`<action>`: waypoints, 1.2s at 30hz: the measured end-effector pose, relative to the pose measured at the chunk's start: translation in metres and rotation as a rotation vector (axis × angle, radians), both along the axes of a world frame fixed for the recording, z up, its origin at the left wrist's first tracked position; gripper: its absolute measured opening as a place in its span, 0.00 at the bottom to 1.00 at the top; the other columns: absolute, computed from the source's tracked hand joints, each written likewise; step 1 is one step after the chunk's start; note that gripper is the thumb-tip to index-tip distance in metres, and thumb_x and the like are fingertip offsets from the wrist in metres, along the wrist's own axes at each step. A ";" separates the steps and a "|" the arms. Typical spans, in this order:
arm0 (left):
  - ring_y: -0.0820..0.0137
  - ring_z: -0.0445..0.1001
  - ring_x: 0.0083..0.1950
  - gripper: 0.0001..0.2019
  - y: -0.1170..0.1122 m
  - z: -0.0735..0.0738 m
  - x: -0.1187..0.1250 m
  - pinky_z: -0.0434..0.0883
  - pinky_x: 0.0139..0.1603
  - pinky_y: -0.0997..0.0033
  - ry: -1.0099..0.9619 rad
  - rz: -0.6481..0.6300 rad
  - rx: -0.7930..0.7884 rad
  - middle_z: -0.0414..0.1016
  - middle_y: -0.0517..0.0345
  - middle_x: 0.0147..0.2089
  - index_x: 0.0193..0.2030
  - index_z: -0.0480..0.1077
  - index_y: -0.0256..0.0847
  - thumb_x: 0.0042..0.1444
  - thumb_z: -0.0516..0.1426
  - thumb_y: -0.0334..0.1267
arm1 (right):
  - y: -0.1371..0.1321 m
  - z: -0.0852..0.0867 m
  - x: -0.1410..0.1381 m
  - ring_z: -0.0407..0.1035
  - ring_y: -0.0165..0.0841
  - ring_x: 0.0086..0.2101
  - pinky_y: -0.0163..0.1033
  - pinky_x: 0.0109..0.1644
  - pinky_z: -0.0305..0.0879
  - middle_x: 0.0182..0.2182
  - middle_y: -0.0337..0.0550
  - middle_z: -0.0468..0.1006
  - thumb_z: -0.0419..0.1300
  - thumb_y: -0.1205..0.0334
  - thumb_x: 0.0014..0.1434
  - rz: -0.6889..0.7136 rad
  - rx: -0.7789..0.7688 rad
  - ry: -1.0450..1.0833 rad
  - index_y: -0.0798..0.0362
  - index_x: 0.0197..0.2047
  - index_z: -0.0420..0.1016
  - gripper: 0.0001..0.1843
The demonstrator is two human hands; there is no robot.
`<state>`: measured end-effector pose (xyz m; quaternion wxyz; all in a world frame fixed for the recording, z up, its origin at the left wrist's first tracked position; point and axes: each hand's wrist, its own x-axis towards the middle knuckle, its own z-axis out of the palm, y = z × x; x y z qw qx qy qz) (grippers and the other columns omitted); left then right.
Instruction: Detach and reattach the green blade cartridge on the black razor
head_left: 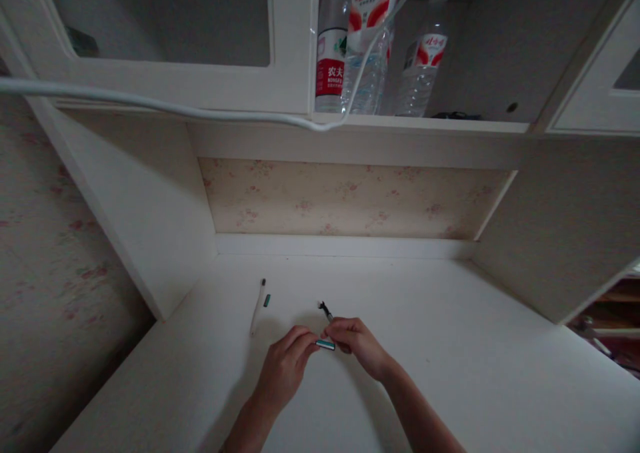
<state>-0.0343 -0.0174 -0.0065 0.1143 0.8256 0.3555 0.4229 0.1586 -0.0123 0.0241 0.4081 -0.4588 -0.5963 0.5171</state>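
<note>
My left hand (289, 359) pinches a small flat razor cartridge (325, 345) by its left end; a teal strip and a pale strip show along it. My right hand (354, 339) is closed round a razor handle (327, 311), whose black, fork-like head points up and to the left. The cartridge lies just below the right fingertips; whether it touches them I cannot tell. On the white desktop left of my hands lies a pale toothbrush (257, 307) with a dark head. Beside it is a second small teal and dark cartridge (267, 300).
Over the white desk (430, 386) hangs a cabinet shelf (425, 125) with several plastic water bottles (373, 46). A white cable (200, 113) droops across the cabinet front. Side panels (550, 219) bound the desk, with flowered wallpaper (345, 199) behind.
</note>
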 end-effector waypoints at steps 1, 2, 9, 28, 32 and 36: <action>0.71 0.74 0.40 0.08 0.001 -0.001 -0.001 0.72 0.43 0.73 -0.004 0.006 0.025 0.73 0.55 0.40 0.43 0.70 0.43 0.64 0.50 0.37 | 0.004 -0.004 0.000 0.51 0.26 0.19 0.33 0.22 0.46 0.19 0.35 0.61 0.55 0.49 0.57 -0.021 -0.011 -0.007 0.57 0.31 0.78 0.20; 0.71 0.74 0.40 0.08 0.001 -0.001 -0.001 0.73 0.42 0.73 -0.012 0.018 0.053 0.73 0.55 0.40 0.44 0.70 0.42 0.64 0.50 0.36 | 0.009 -0.009 0.000 0.50 0.26 0.18 0.33 0.21 0.45 0.19 0.35 0.60 0.52 0.46 0.59 -0.050 -0.015 -0.018 0.58 0.33 0.78 0.23; 0.71 0.76 0.40 0.08 -0.001 0.001 -0.004 0.74 0.42 0.74 -0.073 0.152 0.185 0.73 0.55 0.40 0.46 0.69 0.41 0.62 0.53 0.33 | 0.041 -0.032 -0.035 0.62 0.29 0.22 0.33 0.26 0.56 0.19 0.37 0.68 0.52 0.52 0.58 -0.064 0.136 -0.233 0.55 0.26 0.75 0.19; 0.68 0.76 0.42 0.07 -0.003 0.004 -0.010 0.75 0.44 0.68 -0.107 0.289 0.277 0.74 0.54 0.40 0.44 0.71 0.42 0.62 0.53 0.36 | 0.083 -0.069 -0.173 0.71 0.43 0.31 0.45 0.33 0.65 0.22 0.41 0.71 0.66 0.70 0.43 -0.122 0.248 -0.533 0.49 0.26 0.74 0.08; 0.69 0.76 0.42 0.07 0.000 -0.002 -0.010 0.75 0.42 0.72 -0.111 0.286 0.281 0.74 0.54 0.40 0.44 0.70 0.42 0.62 0.53 0.34 | 0.085 -0.066 -0.162 0.68 0.40 0.25 0.44 0.30 0.63 0.18 0.38 0.65 0.60 0.67 0.51 -0.175 0.150 -0.394 0.49 0.33 0.75 0.06; 0.69 0.75 0.44 0.08 0.001 -0.005 -0.011 0.75 0.45 0.72 -0.122 0.266 0.263 0.73 0.53 0.42 0.47 0.69 0.41 0.62 0.52 0.33 | 0.067 -0.055 -0.126 0.67 0.37 0.25 0.40 0.30 0.63 0.21 0.37 0.68 0.62 0.59 0.49 -0.154 0.080 -0.160 0.52 0.50 0.72 0.22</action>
